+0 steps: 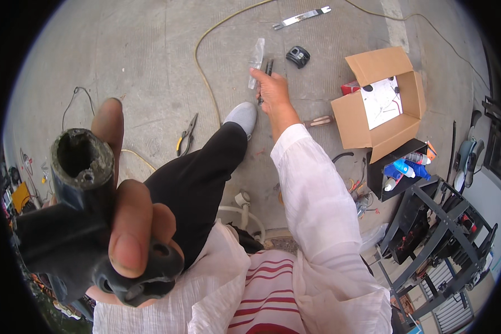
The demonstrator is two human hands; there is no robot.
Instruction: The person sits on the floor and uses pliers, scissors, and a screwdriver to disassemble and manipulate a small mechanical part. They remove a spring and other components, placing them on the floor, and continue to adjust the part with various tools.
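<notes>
Close in at the lower left, my left hand (131, 234) is closed round a black hollow fitting (67, 217). Its short round tube points up, with a rough, worn rim, and holes show in its lower end. My right hand (274, 92) reaches far out over the floor, its fingers closed on a thin dark rod (269, 67) that sticks out on both sides. Beside those fingers is a clear plastic bag (259, 53); whether they grip it too, I cannot tell. Just right of them lies a black curved switch housing (298, 56) with buttons.
A metal pry tool (301, 18) lies at the far side. Yellow-handled pliers (187, 135) rest left of my foot. On the right stand an open cardboard box (352, 125), a black bin (378, 172) of bottles and a dark metal frame (428, 222). A yellowish hose (197, 53) crosses the floor.
</notes>
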